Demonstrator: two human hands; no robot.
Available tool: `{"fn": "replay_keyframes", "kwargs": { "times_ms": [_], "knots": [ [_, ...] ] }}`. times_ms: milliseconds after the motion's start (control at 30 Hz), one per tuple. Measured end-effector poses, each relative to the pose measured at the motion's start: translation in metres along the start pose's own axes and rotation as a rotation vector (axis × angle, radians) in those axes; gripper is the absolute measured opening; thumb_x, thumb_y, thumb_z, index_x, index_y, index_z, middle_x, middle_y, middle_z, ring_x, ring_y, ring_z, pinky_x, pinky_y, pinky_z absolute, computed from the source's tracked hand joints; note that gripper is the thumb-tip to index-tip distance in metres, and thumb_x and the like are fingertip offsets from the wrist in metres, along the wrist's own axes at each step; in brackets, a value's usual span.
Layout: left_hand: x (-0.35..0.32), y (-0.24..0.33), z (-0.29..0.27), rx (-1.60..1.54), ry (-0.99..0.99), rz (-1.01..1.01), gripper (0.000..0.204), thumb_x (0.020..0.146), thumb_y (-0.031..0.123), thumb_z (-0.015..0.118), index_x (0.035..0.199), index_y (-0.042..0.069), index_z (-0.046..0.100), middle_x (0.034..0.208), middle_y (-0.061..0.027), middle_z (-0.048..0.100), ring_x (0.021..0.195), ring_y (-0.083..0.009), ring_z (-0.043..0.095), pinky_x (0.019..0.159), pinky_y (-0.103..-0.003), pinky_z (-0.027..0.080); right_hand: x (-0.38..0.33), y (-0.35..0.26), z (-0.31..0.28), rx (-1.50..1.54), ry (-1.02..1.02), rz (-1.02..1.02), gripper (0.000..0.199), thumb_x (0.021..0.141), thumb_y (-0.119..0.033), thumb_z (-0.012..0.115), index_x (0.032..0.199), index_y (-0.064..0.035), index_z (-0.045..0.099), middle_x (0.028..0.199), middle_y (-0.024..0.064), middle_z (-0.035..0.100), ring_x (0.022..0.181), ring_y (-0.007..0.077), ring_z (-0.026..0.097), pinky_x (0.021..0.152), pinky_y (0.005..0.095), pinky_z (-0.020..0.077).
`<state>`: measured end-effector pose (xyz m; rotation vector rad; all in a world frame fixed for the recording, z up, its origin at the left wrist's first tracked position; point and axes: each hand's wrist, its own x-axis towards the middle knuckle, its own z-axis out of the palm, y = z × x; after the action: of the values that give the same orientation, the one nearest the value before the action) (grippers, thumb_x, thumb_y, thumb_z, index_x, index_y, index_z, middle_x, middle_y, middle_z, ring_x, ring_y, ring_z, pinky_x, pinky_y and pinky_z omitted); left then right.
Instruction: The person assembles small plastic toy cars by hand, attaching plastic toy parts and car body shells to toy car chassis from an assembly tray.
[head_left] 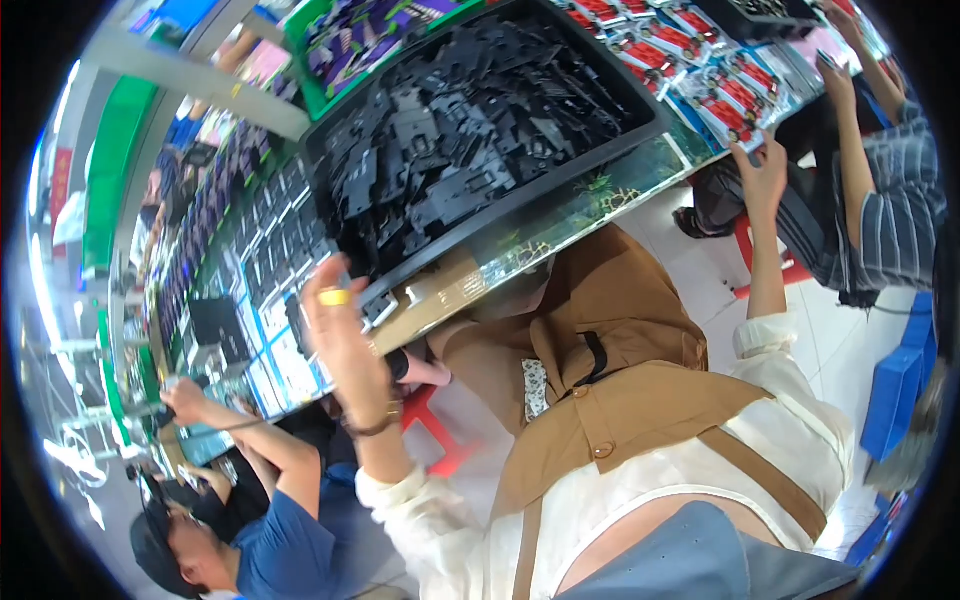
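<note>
Black plastic parts (470, 130) fill a big black tray (640, 110) that sits on the glass-topped surface (600, 195), just above and to the right of the person's left hand (340, 335). That left hand is raised with its back to the camera at the tray's near corner, fingers bent loosely over the rim; a yellow ring shows on one finger and a thin bracelet on the wrist. Whether the fingers actually pinch a part cannot be told, since the palm side is hidden. The person's right hand (765, 170) is stretched out far to the right of the tray, fingers spread and flat on the edge of the surface, holding nothing. Just beyond that hand lie rows of red-and-white packets (700, 80). A brown apron (610, 380) over a cream sleeve hangs between the two arms. Below the left hand, a person in a blue shirt (285, 550) reaches toward the same surface, and to the right of the right hand another person in a striped shirt (895, 200) works.
</note>
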<state>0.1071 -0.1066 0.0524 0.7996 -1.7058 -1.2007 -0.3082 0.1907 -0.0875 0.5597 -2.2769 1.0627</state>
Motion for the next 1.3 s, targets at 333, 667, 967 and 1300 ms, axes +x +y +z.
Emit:
{"fn": "replay_keyframes", "kwargs": {
  "times_ms": [333, 667, 967, 1300],
  "knots": [
    [-0.078, -0.017, 0.163, -1.218, -0.484, -0.407, 0.075, 0.088, 0.045, 0.048, 0.144, 0.017, 0.006, 0.144, -0.0137, 0.023, 0.13, -0.0311, 0.029, 0.103, -0.045, 0.028, -0.024, -0.181, -0.056, 0.599, -0.355, -0.141, 0.048, 0.066, -0.003, 0.072, 0.111, 0.0017, 0.054, 0.103, 0.0067, 0.052, 0.093, 0.0139, 0.054, 0.077, 0.0259, 0.0466],
    [-0.07, -0.027, 0.094, -1.496, 0.037, -0.247, 0.054, 0.089, 0.047, 0.038, 0.136, 0.02, 0.031, 0.138, -0.0077, 0.037, 0.125, -0.0304, 0.036, 0.1, -0.057, 0.029, -0.047, -0.272, 0.025, 0.706, -0.552, -0.645, 0.042, 0.068, -0.003, 0.067, 0.109, -0.0037, 0.058, 0.101, 0.015, 0.054, 0.096, 0.0297, 0.054, 0.084, 0.0343, 0.0431],
    [-0.075, -0.027, 0.064, -1.381, 0.104, -0.266, 0.053, 0.093, 0.048, 0.031, 0.138, 0.02, 0.025, 0.132, -0.0057, 0.04, 0.12, -0.0252, 0.042, 0.099, -0.047, 0.036, 0.002, -0.284, 0.088, 0.497, -0.608, -1.038, 0.021, 0.071, -0.004, 0.065, 0.092, -0.0051, 0.064, 0.087, 0.006, 0.052, 0.085, 0.0247, 0.052, 0.073, 0.0334, 0.0447],
    [-0.079, -0.032, 0.071, -1.439, 0.046, -0.334, 0.052, 0.094, 0.048, 0.03, 0.137, 0.018, 0.027, 0.132, -0.0062, 0.041, 0.119, -0.0259, 0.043, 0.098, -0.046, 0.036, 0.034, -0.22, 0.073, 0.863, -0.581, -0.071, 0.025, 0.091, -0.012, 0.052, 0.111, 0.0011, 0.059, 0.085, 0.003, 0.061, 0.078, 0.0084, 0.059, 0.069, 0.0216, 0.0506]
  ]
}}
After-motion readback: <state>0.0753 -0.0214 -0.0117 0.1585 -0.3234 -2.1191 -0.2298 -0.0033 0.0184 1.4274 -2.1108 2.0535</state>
